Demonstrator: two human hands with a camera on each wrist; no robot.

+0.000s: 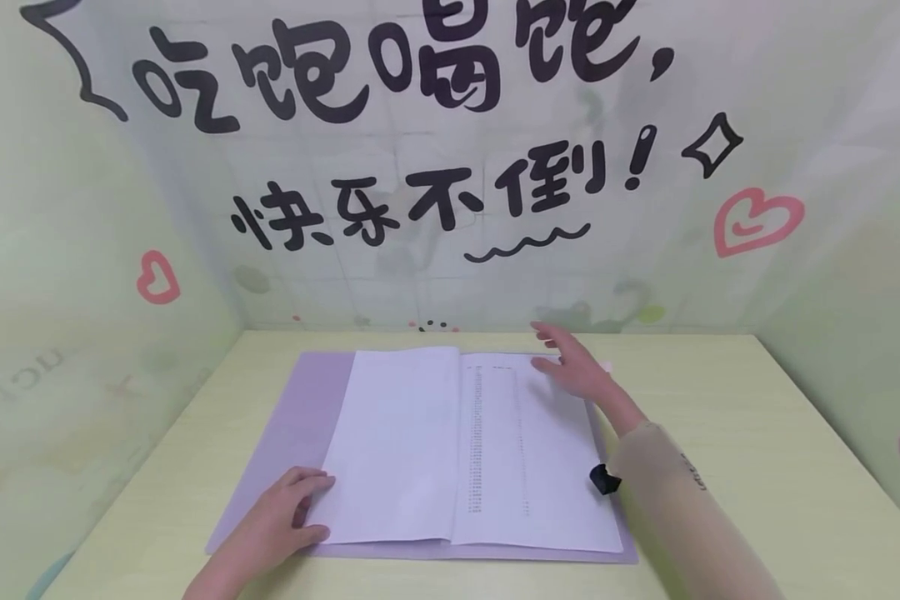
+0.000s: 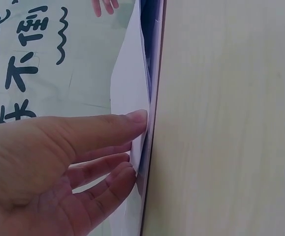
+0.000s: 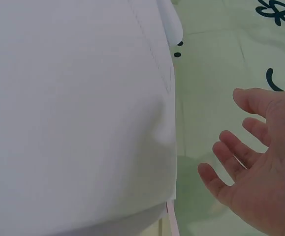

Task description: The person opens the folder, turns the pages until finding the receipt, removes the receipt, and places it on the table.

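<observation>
A purple folder [image 1: 300,417] lies spread on the table, holding white paper sheets. The left page [image 1: 393,442] is blank, while the right page [image 1: 562,467] carries columns of small print. My left hand [image 1: 281,512] rests at the lower left edge of the left page, fingers relaxed. In the left wrist view its thumb [image 2: 138,118] lies along the edge of the sheets [image 2: 132,73]. Above the upper right corner of the right page hovers my right hand [image 1: 573,367], fingers spread and holding nothing. The right wrist view shows that hand [image 3: 260,157] beside the paper [image 3: 83,123].
A pale wooden table [image 1: 720,433] bears the folder. Behind it hangs a light green backdrop [image 1: 390,292] with large black lettering and pink hearts. Close to the right sleeve [image 1: 690,500], a small black object [image 1: 605,479] overlaps the right page's edge.
</observation>
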